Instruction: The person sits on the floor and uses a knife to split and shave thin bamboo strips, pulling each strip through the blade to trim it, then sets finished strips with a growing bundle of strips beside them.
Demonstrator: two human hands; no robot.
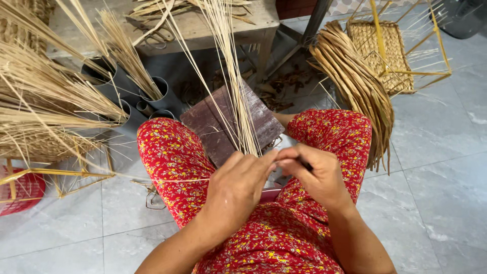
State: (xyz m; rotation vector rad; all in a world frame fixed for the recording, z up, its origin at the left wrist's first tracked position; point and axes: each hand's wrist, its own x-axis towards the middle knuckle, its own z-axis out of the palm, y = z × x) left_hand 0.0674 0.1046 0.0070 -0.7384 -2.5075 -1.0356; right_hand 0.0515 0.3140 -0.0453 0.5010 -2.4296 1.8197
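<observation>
A bundle of thin pale straw stalks (pixel 234 76) stands nearly upright at centre, its near ends pinched together, fanning far.

Red yellow-flowered trousers (pixel 172 157), pale straw stalks (pixel 231 76), dark brown board (pixel 208 127)

I see a pale grey tiled floor (pixel 441 167) carrying most of what is here. On it, ahead of the knees, stands a dark wooden block (pixel 213 127). To the left of the block stand grey tubes (pixel 122 86) holding bunches of straw (pixel 127 50). At the far left a red basket (pixel 23 190) sits on the tiles beside a yellow frame (pixel 61 175). At the upper right a woven mat (pixel 383 50) lies inside another yellow frame (pixel 436 50), with a bundle of flat reeds (pixel 360 86) just beside it. Behind the block stands a low wooden tabletop (pixel 203 28) with scissors (pixel 157 38) and loose strips (pixel 167 7) lying on it.
</observation>
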